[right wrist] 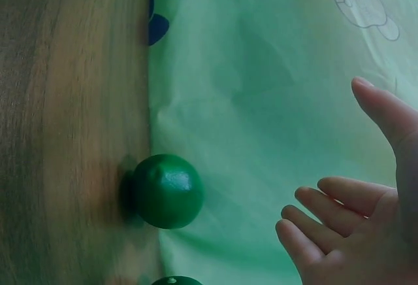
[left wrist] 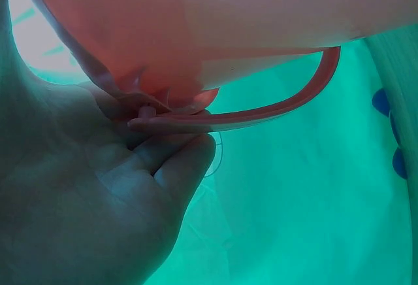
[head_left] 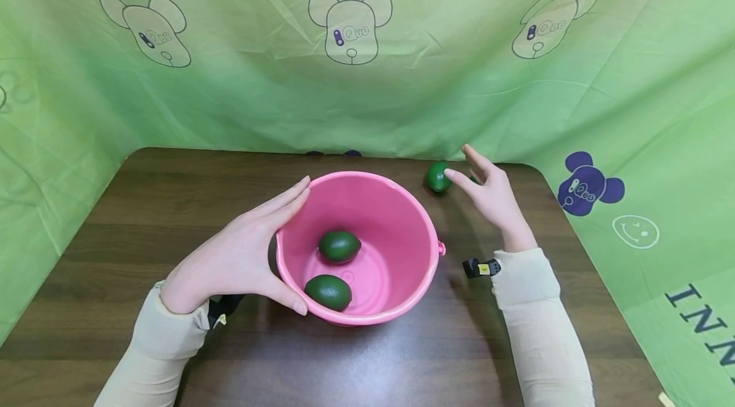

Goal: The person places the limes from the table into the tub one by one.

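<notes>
A pink bucket (head_left: 402,209) stands on the table, with two dark green limes (head_left: 339,247) lying inside on its bottom. My left hand (head_left: 247,247) holds the bucket's left side, fingers along the far rim and thumb at the near rim. In the left wrist view, its fingers lie by the joint of the pink handle (left wrist: 261,114). Toward the back right sits another lime (right wrist: 168,191), on the wood near the far edge. My right hand (head_left: 488,193) hovers beside it with fingers extended and spread, holding nothing. One more lime (right wrist: 176,280) is mostly cut off at the right wrist view's lower edge.
The brown wooden table (head_left: 172,203) meets a green curtain (head_left: 430,94) with mouse-head prints along its far edge. The same cloth hangs at the left and right sides. Each wrist wears a black strap (head_left: 481,268) by a pale sleeve.
</notes>
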A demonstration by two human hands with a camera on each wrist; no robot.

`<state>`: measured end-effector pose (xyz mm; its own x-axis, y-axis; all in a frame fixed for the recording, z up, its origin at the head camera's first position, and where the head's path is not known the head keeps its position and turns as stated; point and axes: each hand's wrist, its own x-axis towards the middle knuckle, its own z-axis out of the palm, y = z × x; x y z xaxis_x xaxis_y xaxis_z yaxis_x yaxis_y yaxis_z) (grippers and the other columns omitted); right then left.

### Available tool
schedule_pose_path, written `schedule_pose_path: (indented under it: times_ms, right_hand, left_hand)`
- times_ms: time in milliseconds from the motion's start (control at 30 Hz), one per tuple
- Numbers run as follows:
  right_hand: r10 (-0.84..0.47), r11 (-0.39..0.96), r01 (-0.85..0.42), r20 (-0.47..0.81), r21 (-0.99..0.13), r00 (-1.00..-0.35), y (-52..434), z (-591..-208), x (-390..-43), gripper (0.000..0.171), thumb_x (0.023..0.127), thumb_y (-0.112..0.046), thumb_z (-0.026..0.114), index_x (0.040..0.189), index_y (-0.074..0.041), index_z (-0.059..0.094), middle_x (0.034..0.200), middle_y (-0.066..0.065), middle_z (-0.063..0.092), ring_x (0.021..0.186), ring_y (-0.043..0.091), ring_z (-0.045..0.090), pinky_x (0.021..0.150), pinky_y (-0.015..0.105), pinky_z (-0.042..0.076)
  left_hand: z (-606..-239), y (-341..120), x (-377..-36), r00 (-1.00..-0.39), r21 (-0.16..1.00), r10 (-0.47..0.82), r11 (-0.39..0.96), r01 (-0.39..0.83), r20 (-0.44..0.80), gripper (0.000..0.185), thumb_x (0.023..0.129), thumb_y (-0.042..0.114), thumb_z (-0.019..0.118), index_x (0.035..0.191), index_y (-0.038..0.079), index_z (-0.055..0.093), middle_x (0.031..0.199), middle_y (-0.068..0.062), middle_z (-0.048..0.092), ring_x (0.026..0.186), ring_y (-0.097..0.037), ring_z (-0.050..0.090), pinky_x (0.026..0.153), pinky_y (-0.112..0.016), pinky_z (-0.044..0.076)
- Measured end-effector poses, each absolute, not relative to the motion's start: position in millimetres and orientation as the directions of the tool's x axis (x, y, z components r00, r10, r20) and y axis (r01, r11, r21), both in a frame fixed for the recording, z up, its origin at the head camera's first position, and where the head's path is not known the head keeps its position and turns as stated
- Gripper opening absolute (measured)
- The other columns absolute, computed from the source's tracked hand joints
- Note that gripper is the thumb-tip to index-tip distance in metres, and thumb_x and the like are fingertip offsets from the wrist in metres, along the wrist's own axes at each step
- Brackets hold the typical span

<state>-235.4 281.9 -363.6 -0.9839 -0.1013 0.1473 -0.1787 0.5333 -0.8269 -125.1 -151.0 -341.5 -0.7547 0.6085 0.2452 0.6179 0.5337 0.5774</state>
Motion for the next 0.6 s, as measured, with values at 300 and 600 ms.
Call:
schedule_pose_path:
  times_ms: [300, 600]
  right_hand:
    - [-0.092, 0.537, -0.182, 0.157, -0.824, -0.983, 285, -376, -249, 0.08, 0.098, -0.035, 0.071, 0.16, -0.006, 0.031, 0.164, 0.012, 0.03, 0.15, 0.025, 0.026, 0.118, 0.039, 0.026]
    - [-0.072, 0.588, -0.137, 0.117, -0.797, -0.991, 286, -388, -262, 0.087, 0.095, -0.05, 0.07, 0.16, -0.007, 0.03, 0.164, 0.01, 0.03, 0.149, 0.026, 0.028, 0.117, 0.041, 0.029]
  left_hand:
    - [-342, -151, -126, -0.752, 0.575, 0.612, 0.532, 0.621, 0.245, 0.146, 0.051, 0.071, 0.092, 0.164, 0.017, 0.018, 0.169, 0.015, 0.004, 0.151, -0.013, 0.017, 0.113, -0.044, 0.035]
    - [-342, -151, -126, -0.751, 0.563, 0.613, 0.539, 0.626, 0.248, 0.145, 0.052, 0.082, 0.083, 0.164, 0.016, 0.018, 0.169, 0.014, 0.004, 0.151, -0.013, 0.017, 0.113, -0.043, 0.036]
